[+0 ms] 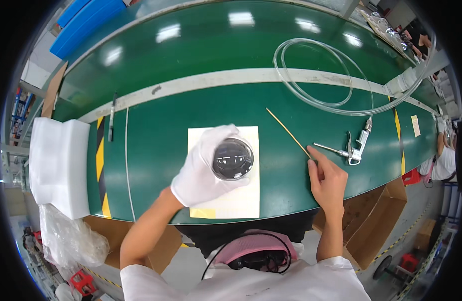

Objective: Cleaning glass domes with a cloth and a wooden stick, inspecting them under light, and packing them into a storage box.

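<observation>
My left hand (pixel 203 165), in a white glove, is wrapped round a round dark glossy lens-like piece (pixel 233 159). Its clear rim faces up, and lights reflect in its surface. Beneath it lies a pale paper pad (pixel 241 208) with a yellow strip at one corner. Bare, my right hand (pixel 327 175) pinches the near end of a thin wooden stick (pixel 286 129) between thumb and forefinger. The stick slants away to the far left, its tip apart from the lens-like piece. Just right of that hand, a metal air gun (pixel 358 147) lies on the green table.
A clear hose (pixel 336 105) loops from the air gun across the back right. White foam blocks (pixel 60 168) stand at the left edge, near a pen-like tool (pixel 112 118). Cardboard boxes (pixel 376 226) sit below the table's front edge. Another person (pixel 444 163) works at far right.
</observation>
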Tool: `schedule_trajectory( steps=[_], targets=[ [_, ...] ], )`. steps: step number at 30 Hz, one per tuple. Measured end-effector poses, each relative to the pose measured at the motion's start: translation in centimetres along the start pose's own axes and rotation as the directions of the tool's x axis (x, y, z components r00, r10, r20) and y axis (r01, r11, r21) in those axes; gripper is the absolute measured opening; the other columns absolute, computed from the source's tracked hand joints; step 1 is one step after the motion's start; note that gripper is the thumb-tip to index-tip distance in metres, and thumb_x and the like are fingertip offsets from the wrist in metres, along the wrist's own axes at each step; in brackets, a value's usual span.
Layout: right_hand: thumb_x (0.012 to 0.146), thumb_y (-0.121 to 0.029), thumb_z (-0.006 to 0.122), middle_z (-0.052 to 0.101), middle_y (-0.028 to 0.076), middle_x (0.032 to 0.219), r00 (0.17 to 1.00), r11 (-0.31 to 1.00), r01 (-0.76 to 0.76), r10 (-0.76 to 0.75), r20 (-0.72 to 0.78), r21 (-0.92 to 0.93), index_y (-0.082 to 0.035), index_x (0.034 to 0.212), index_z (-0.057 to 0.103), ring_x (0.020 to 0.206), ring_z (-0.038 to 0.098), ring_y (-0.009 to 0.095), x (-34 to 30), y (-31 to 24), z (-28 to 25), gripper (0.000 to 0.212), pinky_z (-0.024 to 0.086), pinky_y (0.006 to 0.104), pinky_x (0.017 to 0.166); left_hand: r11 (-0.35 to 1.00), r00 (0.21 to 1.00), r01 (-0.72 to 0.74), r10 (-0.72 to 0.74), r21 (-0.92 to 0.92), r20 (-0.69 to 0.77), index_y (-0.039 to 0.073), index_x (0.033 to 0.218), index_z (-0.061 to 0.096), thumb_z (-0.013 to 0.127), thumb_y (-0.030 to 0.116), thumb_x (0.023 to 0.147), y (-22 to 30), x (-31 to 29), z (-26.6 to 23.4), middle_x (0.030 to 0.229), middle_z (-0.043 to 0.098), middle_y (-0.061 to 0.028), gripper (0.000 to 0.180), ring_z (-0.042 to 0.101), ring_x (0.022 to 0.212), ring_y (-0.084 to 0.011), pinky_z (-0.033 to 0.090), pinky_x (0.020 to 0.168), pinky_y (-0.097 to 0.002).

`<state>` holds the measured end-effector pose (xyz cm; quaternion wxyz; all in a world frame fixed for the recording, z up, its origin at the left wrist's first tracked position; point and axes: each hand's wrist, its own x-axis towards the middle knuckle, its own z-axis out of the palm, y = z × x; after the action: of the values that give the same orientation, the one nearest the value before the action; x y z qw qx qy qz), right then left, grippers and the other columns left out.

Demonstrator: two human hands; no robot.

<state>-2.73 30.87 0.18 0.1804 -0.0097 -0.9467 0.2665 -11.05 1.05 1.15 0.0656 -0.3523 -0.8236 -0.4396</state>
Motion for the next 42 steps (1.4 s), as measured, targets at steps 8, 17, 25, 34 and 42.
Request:
schedule_trajectory(
  steps=[8,17,25,34,42],
  targets=[
    [0.091,-0.002,0.069,0.042,0.003,0.058,0.998,0.998,-0.058,0.057,0.021,0.036,-0.009,0.119,0.075,0.049,0.038,0.012,0.1,-0.2,-0.1,0.029,0.033,0.0289,0.048,0.908,0.957,0.264,-0.203,-0.325,0.21,0.008,0.134,0.051,0.099,0.018,0.059,-0.6,0.7,-1.0,0.129,0.057,-0.0116,0.09,0.058,0.121,-0.0284,0.047,0.105,-0.0383],
    [0.092,0.002,0.067,0.035,0.0,0.059,0.993,0.992,-0.11,0.107,0.056,0.054,-0.005,0.12,0.074,0.052,0.033,0.008,0.3,-0.4,0.2,0.029,0.028,0.0267,0.049,0.968,0.987,0.113,-0.083,-0.226,0.139,0.01,0.128,0.053,0.095,0.023,0.061,-1.3,1.3,-0.6,0.12,0.06,-0.0144,0.081,0.06,0.113,-0.0367,0.051,0.096,-0.0442],
    [0.093,-0.001,0.071,0.03,-0.002,0.059,0.993,0.993,-0.113,0.111,0.048,0.037,-0.006,0.121,0.073,0.054,0.028,0.007,0.1,-0.2,0.6,0.029,0.022,0.0265,0.051,0.944,0.98,0.199,-0.19,-0.265,0.059,0.005,0.12,0.056,0.092,0.021,0.066,-0.2,1.1,0.1,0.112,0.067,-0.0158,0.067,0.069,0.099,-0.0353,0.056,0.087,-0.0415],
    [0.09,-0.005,0.075,0.034,0.001,0.055,0.995,0.994,-0.103,0.104,0.012,-0.025,-0.011,0.117,0.075,0.048,0.033,0.012,0.0,-0.2,0.6,0.027,0.029,0.0282,0.047,0.943,0.982,0.186,-0.181,-0.276,0.043,0.006,0.119,0.055,0.091,0.019,0.066,-0.2,0.9,0.4,0.102,0.068,-0.0142,0.066,0.069,0.094,-0.0344,0.056,0.084,-0.0408],
    [0.093,0.001,0.068,0.03,-0.003,0.06,0.994,0.994,-0.11,0.109,0.029,0.024,-0.005,0.119,0.073,0.054,0.029,0.006,0.1,-0.4,0.7,0.027,0.023,0.0259,0.05,0.918,0.981,0.194,-0.192,-0.345,0.042,0.005,0.121,0.054,0.092,0.017,0.066,-0.4,0.5,0.6,0.104,0.068,-0.0129,0.068,0.069,0.095,-0.0308,0.056,0.086,-0.0375]
  ],
)
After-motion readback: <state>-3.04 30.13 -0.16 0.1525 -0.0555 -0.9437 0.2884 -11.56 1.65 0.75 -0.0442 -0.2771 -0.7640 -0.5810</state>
